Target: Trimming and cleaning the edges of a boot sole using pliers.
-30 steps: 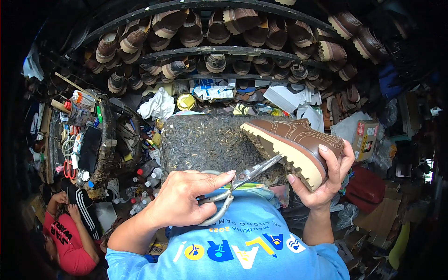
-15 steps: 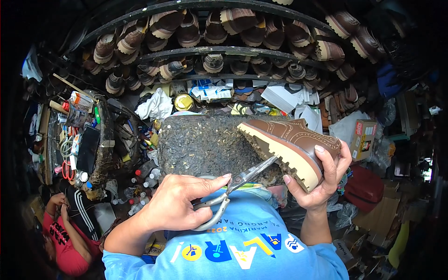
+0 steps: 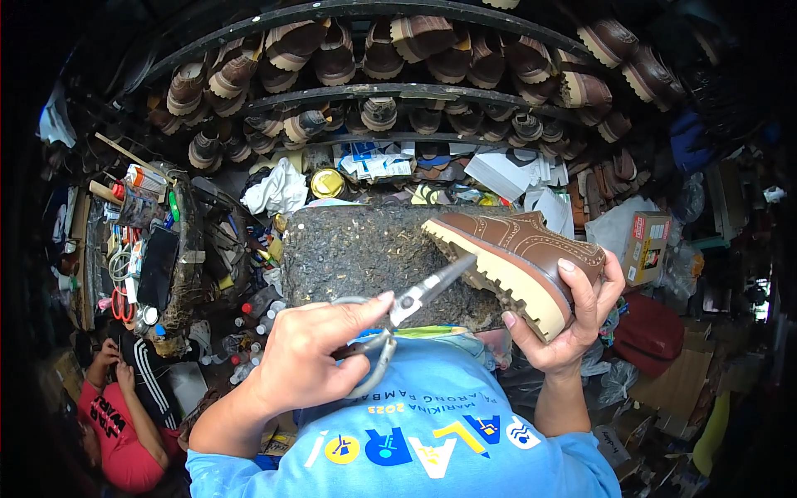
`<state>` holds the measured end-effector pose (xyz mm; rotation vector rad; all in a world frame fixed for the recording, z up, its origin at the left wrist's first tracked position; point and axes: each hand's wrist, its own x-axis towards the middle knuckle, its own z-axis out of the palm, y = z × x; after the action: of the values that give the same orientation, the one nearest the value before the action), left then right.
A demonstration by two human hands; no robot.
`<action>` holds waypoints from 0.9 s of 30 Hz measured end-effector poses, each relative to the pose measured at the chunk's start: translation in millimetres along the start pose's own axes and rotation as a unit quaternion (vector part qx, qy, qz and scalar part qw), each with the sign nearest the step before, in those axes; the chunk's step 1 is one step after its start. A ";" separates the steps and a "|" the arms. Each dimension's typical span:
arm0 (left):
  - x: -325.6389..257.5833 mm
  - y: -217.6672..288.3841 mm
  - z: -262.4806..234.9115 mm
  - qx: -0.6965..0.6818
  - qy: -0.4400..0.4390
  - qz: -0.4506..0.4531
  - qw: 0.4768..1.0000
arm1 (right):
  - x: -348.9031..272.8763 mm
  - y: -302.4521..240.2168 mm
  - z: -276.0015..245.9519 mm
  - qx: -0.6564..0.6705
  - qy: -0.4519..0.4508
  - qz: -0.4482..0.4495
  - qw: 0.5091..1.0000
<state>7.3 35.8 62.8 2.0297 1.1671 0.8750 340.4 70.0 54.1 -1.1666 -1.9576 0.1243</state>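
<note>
My right hand (image 3: 573,319) grips a brown leather shoe (image 3: 540,241) by its heel end, thumb on the sole and fingers on the upper. The shoe is tilted, so its thick cream lugged sole (image 3: 515,286) shows along the near side, with the toe pointing left. In my left hand (image 3: 320,353) is a pair of metal scissors (image 3: 423,295), its grey loop handles around my fingers. The blades look closed together, and their tips reach the sole edge near the middle of the shoe; whether they touch it I cannot tell.
A dark, rough-topped work block (image 3: 357,249) stands below the shoe. Beyond it are a yellow-lidded can (image 3: 327,183), a white cloth (image 3: 276,187) and racks of brown shoes (image 3: 336,58). At left lies a tool tray (image 3: 187,274); a person in red (image 3: 120,423) sits at lower left.
The scissors in my left hand have shifted forward and a little left, their tips moving along the sole toward the toe. The shoe and my right hand stay nearly still.
</note>
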 end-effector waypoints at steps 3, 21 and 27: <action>6.0 2.6 7.6 -0.034 0.043 -0.093 0.994 | -1.8 0.0 1.5 0.004 0.003 -0.006 1.000; 58.8 -2.9 73.6 -0.219 0.223 -0.024 0.950 | -1.3 -8.8 5.6 0.017 0.002 -0.022 1.000; 35.8 -17.7 40.4 -0.081 0.099 -0.075 0.989 | -0.1 -3.5 3.1 0.005 0.003 -0.008 1.000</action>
<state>44.7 67.2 33.9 1.7314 1.2929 1.0780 335.9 68.9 53.6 -1.1436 -1.9580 0.1218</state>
